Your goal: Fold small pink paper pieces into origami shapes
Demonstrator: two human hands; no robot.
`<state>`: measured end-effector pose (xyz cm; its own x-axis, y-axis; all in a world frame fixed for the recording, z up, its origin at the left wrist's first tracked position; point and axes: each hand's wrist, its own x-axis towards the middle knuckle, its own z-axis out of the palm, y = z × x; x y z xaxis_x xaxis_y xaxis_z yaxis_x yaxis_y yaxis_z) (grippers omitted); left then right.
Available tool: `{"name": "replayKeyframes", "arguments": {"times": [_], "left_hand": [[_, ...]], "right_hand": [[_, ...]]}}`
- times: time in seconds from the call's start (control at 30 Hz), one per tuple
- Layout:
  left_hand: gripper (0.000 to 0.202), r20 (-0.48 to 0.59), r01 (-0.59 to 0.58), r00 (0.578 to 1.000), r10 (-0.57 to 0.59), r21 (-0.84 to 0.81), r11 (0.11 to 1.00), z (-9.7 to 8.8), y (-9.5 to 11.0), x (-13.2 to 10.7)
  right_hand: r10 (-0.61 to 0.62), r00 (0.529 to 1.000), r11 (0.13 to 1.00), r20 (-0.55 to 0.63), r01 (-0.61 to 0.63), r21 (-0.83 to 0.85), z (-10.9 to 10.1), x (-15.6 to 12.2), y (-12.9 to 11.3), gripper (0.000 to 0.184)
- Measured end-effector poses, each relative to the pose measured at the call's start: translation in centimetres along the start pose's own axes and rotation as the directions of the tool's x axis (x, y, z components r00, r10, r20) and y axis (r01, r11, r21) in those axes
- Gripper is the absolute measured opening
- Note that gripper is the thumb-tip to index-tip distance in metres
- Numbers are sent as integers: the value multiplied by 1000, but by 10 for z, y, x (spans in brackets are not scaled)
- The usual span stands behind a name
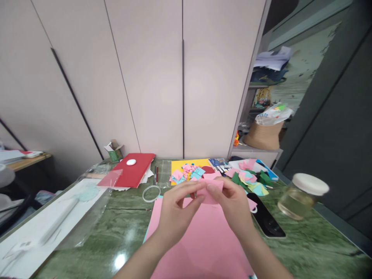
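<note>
A small piece of pink paper [211, 197] is held up between both hands. My left hand [180, 211] pinches its left edge between thumb and fingers. My right hand [232, 203] grips the right side, its thumb pressed on the front. Beneath the hands lies a stack of large pink paper sheets [200, 240], with a light blue edge showing at its left. Just beyond the hands, small pink and blue folded paper pieces [188, 171] rest on a yellow sheet [175, 166].
A black phone [266, 217] and a lidded jar of liquid [299, 199] stand at the right. Coloured paper scraps [250, 177] are heaped behind the phone. Left are a tape ring [151, 193], a red folder [135, 170], pens [156, 175] and a clear plastic sleeve [90, 217].
</note>
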<state>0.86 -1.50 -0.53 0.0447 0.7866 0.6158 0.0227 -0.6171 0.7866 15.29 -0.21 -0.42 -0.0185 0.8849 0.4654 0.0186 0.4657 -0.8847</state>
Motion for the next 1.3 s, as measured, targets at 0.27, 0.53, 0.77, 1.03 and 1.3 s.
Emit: {"name": "replayKeyframes", "arguments": {"times": [0.27,0.53,0.77,1.03,1.3], "left_hand": [[34,-20,27,999,-27,3,1000,1,1,0],[34,22,121,993,-120,-49,991,-1,1,0],[25,136,188,976,-169,-139,972,-10,4,3],[34,101,288,956,-275,-146,947,-7,1,6],[24,102,397,917,-386,-123,910,-7,4,9]], "right_hand": [[11,1000,999,-13,-10,36,1,-1,4,23],[32,998,998,-49,-29,48,1,-1,4,25],[94,979,995,-183,-96,2,-4,1,3,30],[48,988,998,-149,-52,-24,-2,2,-1,32],[99,986,995,-131,-95,34,-3,1,-2,31]]}}
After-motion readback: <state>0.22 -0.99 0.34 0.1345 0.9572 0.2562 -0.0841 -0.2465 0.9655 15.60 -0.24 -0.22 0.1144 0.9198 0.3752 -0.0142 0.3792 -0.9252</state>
